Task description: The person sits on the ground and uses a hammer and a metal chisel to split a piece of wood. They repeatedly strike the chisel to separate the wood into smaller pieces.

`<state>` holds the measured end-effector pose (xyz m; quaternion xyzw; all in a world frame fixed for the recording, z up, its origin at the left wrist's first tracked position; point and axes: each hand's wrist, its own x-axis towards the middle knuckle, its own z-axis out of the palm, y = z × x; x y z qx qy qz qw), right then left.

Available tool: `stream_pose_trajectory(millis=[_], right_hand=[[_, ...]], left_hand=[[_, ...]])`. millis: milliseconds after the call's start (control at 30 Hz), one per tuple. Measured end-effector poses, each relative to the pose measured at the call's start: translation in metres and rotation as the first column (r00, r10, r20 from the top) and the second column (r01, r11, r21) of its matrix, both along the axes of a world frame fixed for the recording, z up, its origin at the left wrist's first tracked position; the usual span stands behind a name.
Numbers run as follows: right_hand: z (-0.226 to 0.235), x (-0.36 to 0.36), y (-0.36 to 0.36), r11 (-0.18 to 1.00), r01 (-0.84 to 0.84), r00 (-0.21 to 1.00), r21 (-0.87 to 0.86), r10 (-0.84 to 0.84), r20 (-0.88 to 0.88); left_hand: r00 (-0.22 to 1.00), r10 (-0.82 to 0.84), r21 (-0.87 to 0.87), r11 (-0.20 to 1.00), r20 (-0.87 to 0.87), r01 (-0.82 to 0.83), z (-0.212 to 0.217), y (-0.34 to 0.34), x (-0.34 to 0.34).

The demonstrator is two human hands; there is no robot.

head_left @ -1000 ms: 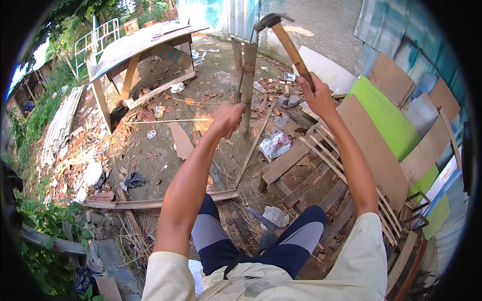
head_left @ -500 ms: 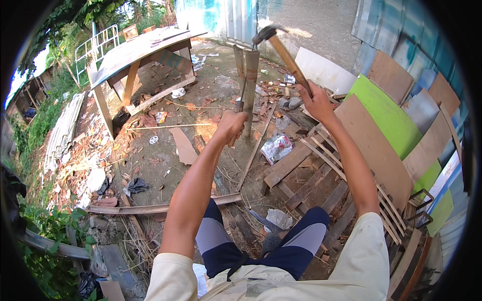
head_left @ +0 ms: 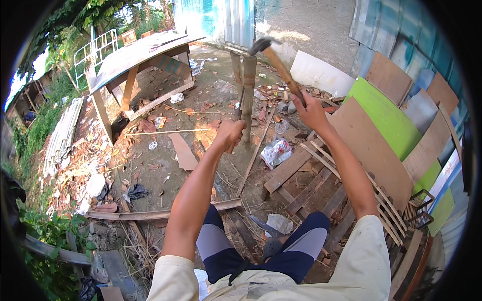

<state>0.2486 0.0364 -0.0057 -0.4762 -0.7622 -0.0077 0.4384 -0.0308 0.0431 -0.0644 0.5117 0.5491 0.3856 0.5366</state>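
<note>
My right hand (head_left: 314, 113) is closed round the wooden handle of a claw hammer (head_left: 283, 69). The hammer's dark, slightly blurred head is beside the top of an upright wooden post (head_left: 248, 103); whether they touch, I cannot tell. My left hand (head_left: 231, 134) is wrapped round the handle of a narrow tool with a thin dark metal shaft (head_left: 241, 102), held in front of the post. That shaft points upward along the post, and its handle end shows below my fist. The tool's exact kind is unclear.
A wooden table (head_left: 135, 52) stands far left. Planks (head_left: 291, 163) lie at the right, beside leaning boards (head_left: 376, 145) and a bright green panel (head_left: 389, 115). A crumpled plastic bag (head_left: 275, 152), dry leaves and a long timber strip (head_left: 165, 213) litter the ground.
The hammer head has come down toward the post top, and my right hand has lowered slightly. My left hand keeps its grip on the narrow tool, almost in the same place.
</note>
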Motion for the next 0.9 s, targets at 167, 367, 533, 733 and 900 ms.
stream_pose_trajectory(millis=[167, 367, 533, 733, 900], right_hand=[[-0.022, 0.008, -0.011, 0.987, 0.148, 0.972, -0.069, -0.132, 0.194], [0.015, -0.016, -0.025, 0.998, 0.062, 0.976, 0.016, -0.057, -0.210], [-0.026, 0.006, -0.003, 0.979, 0.141, 0.964, -0.147, -0.102, 0.247], [-0.003, 0.002, -0.020, 0.993, 0.117, 0.990, -0.022, -0.115, 0.086], [0.005, -0.019, -0.003, 0.999, 0.031, 0.994, 0.043, -0.026, -0.111]], left_hand=[[0.998, -0.035, -0.032, 0.999, -0.044, 0.033, -0.014, -0.003, -0.017], [0.999, -0.054, -0.030, 0.998, -0.009, 0.054, -0.021, 0.004, -0.015], [1.000, -0.015, -0.008, 1.000, 0.015, 0.015, -0.025, 0.003, -0.008], [1.000, -0.028, -0.041, 0.999, 0.011, 0.029, -0.021, 0.005, -0.022], [0.998, -0.056, -0.073, 0.996, 0.004, 0.056, -0.021, 0.011, -0.020]])
